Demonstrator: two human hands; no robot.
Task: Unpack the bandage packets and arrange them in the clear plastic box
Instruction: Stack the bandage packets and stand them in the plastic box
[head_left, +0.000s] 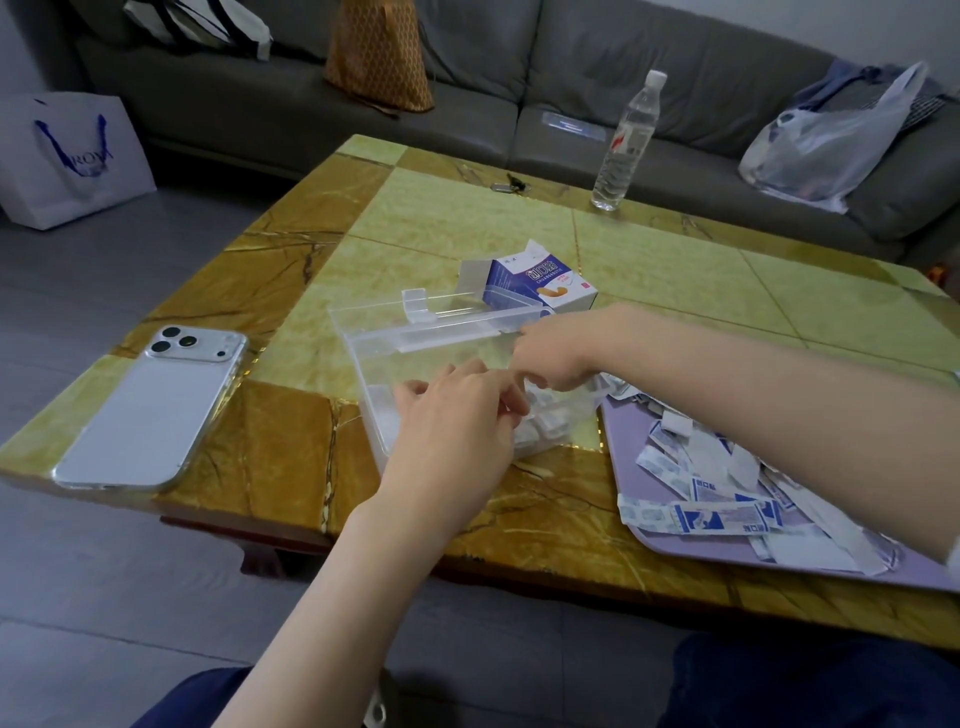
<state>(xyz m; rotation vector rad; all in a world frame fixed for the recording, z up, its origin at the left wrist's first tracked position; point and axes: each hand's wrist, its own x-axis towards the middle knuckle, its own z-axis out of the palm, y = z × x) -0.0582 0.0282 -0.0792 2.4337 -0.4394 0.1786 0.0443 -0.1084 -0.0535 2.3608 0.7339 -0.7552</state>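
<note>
Knees (810, 680): dark blue trousers, nearest thing in the head view, just short of the tabletop's (291, 291) near edge.
Left hand (457, 415): hung over the near wall of the clear plastic box (363, 364), fingers bent down toward the packets inside; I could not tell whether it pinched one.
Right hand (550, 358): over the box's right side, knuckles up, fingers curled downward into it; its grip was hidden from me.
Box: stood by the middle of the near edge, its lid (457, 317) open on the far side.
Packed bandage packets (550, 423): bunched in the box's near right corner, beneath both hands.
Loose bandage packets (701, 488): heaped on a lilac tray (623, 467) at the near right corner, just right of the box, under the right forearm; strips lay at mixed angles, the foremost roughly along the near edge.
Nearer hand: the right one, by my reckoning, for the next pick.
Carton (540, 283): open, just behind the box.
</note>
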